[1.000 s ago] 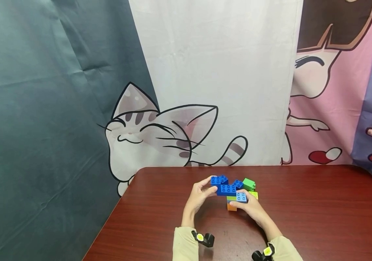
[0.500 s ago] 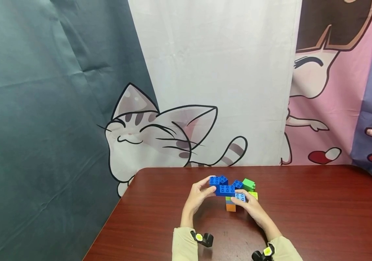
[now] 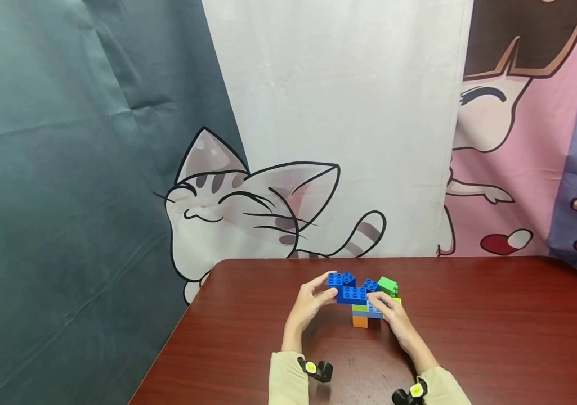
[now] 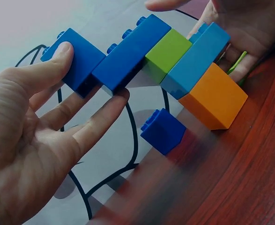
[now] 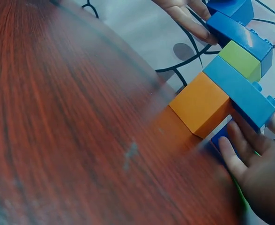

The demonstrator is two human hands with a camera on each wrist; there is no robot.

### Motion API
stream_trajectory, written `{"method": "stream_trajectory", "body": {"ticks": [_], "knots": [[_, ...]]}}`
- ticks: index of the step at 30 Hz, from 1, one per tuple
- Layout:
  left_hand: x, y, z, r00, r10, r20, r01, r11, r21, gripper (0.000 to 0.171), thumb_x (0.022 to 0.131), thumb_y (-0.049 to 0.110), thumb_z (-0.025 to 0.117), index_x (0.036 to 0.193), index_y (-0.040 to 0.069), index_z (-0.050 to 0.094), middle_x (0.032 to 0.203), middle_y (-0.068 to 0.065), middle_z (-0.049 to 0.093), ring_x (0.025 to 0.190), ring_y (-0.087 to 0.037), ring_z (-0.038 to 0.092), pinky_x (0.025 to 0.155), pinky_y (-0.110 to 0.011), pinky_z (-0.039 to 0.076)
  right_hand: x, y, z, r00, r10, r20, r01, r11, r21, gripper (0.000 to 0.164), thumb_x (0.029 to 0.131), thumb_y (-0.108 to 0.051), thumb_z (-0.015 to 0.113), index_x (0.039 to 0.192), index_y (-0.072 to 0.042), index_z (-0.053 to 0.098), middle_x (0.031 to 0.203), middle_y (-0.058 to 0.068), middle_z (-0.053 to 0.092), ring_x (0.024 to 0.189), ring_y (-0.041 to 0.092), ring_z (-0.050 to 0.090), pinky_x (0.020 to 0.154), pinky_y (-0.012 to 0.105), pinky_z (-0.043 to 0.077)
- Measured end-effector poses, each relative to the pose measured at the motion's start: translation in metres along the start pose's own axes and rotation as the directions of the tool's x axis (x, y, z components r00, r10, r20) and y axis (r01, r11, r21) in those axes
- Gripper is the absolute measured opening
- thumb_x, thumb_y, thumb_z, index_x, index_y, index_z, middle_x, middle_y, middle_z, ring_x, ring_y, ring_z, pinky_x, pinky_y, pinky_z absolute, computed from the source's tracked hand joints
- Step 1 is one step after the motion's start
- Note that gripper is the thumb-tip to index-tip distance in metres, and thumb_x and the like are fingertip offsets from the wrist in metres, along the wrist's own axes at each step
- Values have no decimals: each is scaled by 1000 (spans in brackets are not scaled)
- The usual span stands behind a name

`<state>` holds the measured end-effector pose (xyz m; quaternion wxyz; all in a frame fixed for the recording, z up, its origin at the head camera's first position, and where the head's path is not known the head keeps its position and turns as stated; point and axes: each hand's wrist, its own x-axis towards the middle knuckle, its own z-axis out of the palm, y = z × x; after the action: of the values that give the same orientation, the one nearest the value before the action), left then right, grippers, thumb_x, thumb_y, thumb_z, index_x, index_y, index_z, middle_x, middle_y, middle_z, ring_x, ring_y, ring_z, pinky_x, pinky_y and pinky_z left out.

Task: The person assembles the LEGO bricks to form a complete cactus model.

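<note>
A stepped stack of toy building bricks stands on the table: an orange brick (image 4: 214, 98) at the bottom, then a light blue brick (image 5: 240, 89), a lime brick (image 4: 167, 55), and a long dark blue brick (image 3: 354, 295). The top dark blue brick (image 4: 76, 61) juts out to the left. My left hand (image 3: 304, 306) grips this top brick, thumb on its near side and fingers behind. My right hand (image 3: 393, 319) is at the light blue brick's right end, partly covering its studs, thumb and forefinger raised near the long brick's end and the other fingers loosely bent below.
Behind the stack lie loose dark blue bricks (image 3: 370, 285), a green brick (image 3: 387, 286) and a lime piece (image 3: 397, 300) partly behind my right hand. The brown table (image 3: 496, 337) ends at a printed cloth backdrop (image 3: 394, 112).
My right thumb and forefinger have come off the sides of the light blue brick and moved up over it. My left hand keeps its grip, and the stack stands nearly where it was.
</note>
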<state>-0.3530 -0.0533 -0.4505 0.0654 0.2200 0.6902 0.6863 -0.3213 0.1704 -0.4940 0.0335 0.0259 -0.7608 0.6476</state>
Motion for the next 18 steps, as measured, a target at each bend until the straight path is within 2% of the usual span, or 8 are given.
{"method": "stream_trajectory", "body": {"ticks": [2,5,8,10,12,14,18], "knots": [[0,1,1,1000,-5,2,5,1000,6,48,96,14,60,142,4,49,131,-27,58,108,-33,69,98,-49,50,0,0,-1,999,-8,-54,10,1000,23,40,102,-31,47,121,2,62,124,11,62,93,1,57,85,23,49],[0,1,1,1000,-4,2,4,1000,8,47,97,13,60,142,5,49,131,-27,58,108,-34,68,98,-50,50,2,-1,-2,988,12,-153,-8,1000,27,41,101,-34,51,114,2,65,107,3,68,83,-2,57,76,19,51],[0,0,1,1000,-3,4,3,1000,6,47,97,13,60,142,5,49,131,-28,58,108,-34,68,98,-51,49,2,0,-4,964,42,-264,-41,999,10,40,98,-34,57,110,3,67,87,-7,66,75,-1,56,68,19,50],[0,0,1,1000,-4,4,4,1000,5,47,96,12,60,141,5,50,131,-28,58,108,-35,68,98,-51,49,2,0,-6,946,49,-321,-58,998,-17,39,97,-33,59,109,3,67,81,-10,63,72,0,54,65,18,49],[0,0,0,1000,-5,3,5,1000,10,47,96,13,60,142,5,50,131,-27,58,108,-35,68,98,-50,49,2,2,-6,926,34,-377,-58,997,-52,37,96,-32,61,107,2,68,82,-5,65,70,2,55,63,18,48],[0,0,0,1000,-4,2,4,1000,16,47,96,13,60,142,5,49,131,-27,58,109,-35,68,98,-49,50,2,3,-5,901,5,-434,-70,988,-135,33,95,-31,62,104,-1,70,86,3,69,73,6,57,66,19,47],[0,0,0,1000,-2,0,2,1000,20,48,97,14,60,142,5,49,131,-27,58,109,-34,68,97,-46,51,1,6,-6,856,-54,-515,-101,958,-269,25,93,-22,62,102,-1,71,101,20,69,92,26,59,80,34,44]]}}
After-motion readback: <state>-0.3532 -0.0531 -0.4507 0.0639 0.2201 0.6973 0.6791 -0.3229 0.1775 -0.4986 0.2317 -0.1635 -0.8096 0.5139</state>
